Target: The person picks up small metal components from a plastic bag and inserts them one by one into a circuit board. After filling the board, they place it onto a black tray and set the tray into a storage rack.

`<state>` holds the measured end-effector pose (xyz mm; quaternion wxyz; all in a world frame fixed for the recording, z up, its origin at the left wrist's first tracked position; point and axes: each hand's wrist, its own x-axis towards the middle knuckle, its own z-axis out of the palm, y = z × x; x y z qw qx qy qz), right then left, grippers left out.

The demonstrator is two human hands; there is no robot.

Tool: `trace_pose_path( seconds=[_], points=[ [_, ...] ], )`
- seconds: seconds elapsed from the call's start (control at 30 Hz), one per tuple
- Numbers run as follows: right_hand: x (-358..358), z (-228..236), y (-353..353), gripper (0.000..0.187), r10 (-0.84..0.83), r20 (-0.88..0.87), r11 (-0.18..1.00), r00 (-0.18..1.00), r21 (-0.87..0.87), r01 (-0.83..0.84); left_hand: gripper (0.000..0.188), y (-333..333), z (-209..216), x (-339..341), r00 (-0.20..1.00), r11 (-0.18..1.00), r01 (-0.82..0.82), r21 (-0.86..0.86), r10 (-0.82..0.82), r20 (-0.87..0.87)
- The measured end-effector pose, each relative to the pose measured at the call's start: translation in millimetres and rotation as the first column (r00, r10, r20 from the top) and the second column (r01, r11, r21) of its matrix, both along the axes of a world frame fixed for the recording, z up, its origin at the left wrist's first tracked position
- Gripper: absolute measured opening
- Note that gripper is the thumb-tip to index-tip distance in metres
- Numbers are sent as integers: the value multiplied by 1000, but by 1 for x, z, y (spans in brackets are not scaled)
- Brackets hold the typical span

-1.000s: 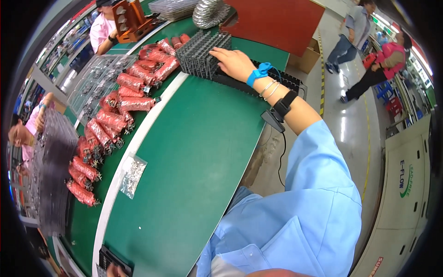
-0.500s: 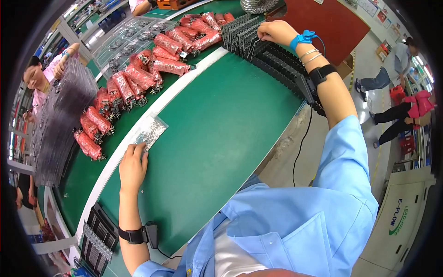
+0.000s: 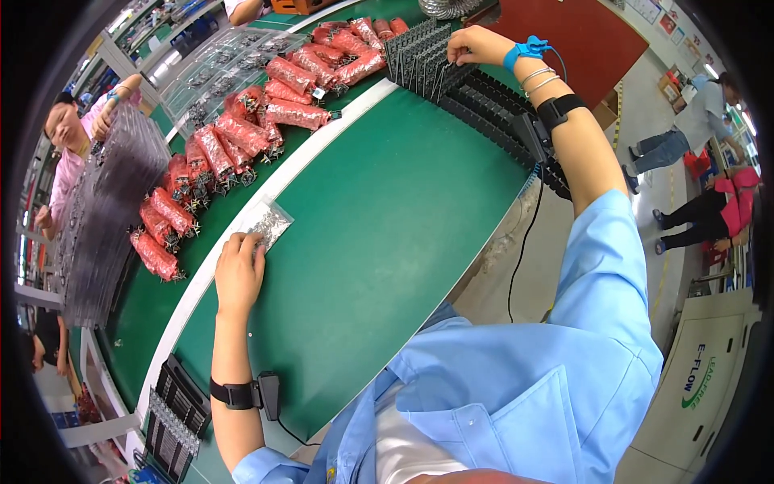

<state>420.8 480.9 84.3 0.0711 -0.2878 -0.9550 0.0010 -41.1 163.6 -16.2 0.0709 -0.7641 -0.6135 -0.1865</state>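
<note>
My right hand (image 3: 477, 46) reaches to the far right of the bench. Its fingers are pinched at the top edge of a thin circuit board (image 3: 440, 78), one of several standing upright in a black slotted rack (image 3: 492, 109). My left hand (image 3: 240, 270) rests palm down on the green mat, fingers lightly bent and thumb apart. Its fingertips touch the near end of a small clear bag (image 3: 272, 223) of tiny silvery parts. What lies under those fingertips is hidden.
Several red bubble-wrapped bundles (image 3: 242, 133) lie beyond the white strip (image 3: 322, 141). Stacked clear trays (image 3: 117, 202) stand left, beside a co-worker (image 3: 68, 133). Another black rack (image 3: 173, 411) sits near left. Black cables (image 3: 524, 250) hang from my wrist bands.
My left hand has slid slightly right and up along the bag. My right hand has shifted a little up and left at the boards. People in the background have moved.
</note>
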Motion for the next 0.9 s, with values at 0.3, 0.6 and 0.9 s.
trace_pose_path(
  seconds=[0.3, 0.6, 0.9],
  points=[
    [21, -5, -18, 11, -19, -40, 973, 999, 229, 28, 7, 8, 2, -2, 969, 990, -50, -132, 80, 232],
    [18, 4, -35, 5, -12, -105, 972, 994, 234, 37, 7, 6, -16, -19, 985, 990, -90, -104, 104, 134],
    [-19, 40, -112, 15, 26, -173, 976, 985, 218, 12, 9, 10, -12, -19, 993, 994, -44, -101, 55, 105]
  ],
)
